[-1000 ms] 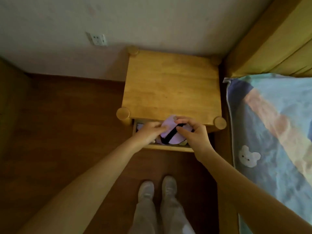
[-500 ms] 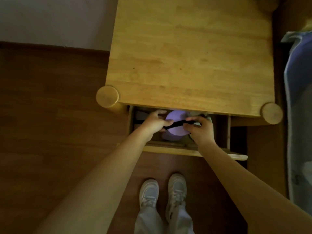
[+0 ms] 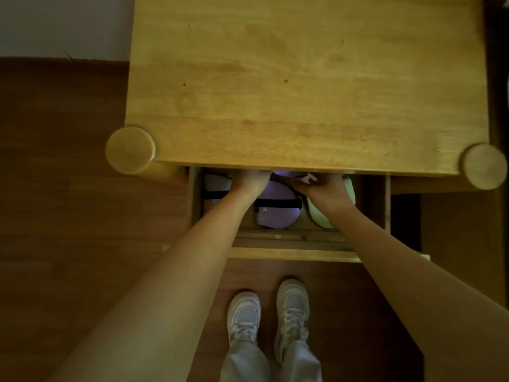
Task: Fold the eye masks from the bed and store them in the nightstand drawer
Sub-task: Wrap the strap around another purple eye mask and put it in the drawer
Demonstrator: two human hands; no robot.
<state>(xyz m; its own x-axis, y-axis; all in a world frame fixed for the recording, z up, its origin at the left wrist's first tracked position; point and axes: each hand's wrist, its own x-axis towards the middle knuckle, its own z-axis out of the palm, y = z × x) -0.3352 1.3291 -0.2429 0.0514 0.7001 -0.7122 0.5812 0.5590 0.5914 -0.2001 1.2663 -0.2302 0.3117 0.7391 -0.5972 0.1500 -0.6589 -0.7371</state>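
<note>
The nightstand drawer (image 3: 289, 253) is pulled open below the wooden top (image 3: 303, 78). Both my hands reach deep into it. My left hand (image 3: 249, 183) and my right hand (image 3: 322, 187) have their fingers partly hidden under the top's front edge. Between them shows a strip of a purple eye mask (image 3: 286, 174). A folded purple eye mask (image 3: 275, 216) with a black strap lies between my wrists. A pale green mask (image 3: 321, 217) lies under my right wrist. A pale lavender mask (image 3: 217, 184) lies at the drawer's left.
Round wooden post tops stand at the nightstand's front left corner (image 3: 130, 150) and front right corner (image 3: 485, 166). A dark wooden floor (image 3: 68, 188) lies to the left. My white shoes (image 3: 270, 312) stand just in front of the drawer.
My view has dropped closer to the nightstand. Both hands have gone from above the drawer's opening to deep inside it, taking a purple mask down with them.
</note>
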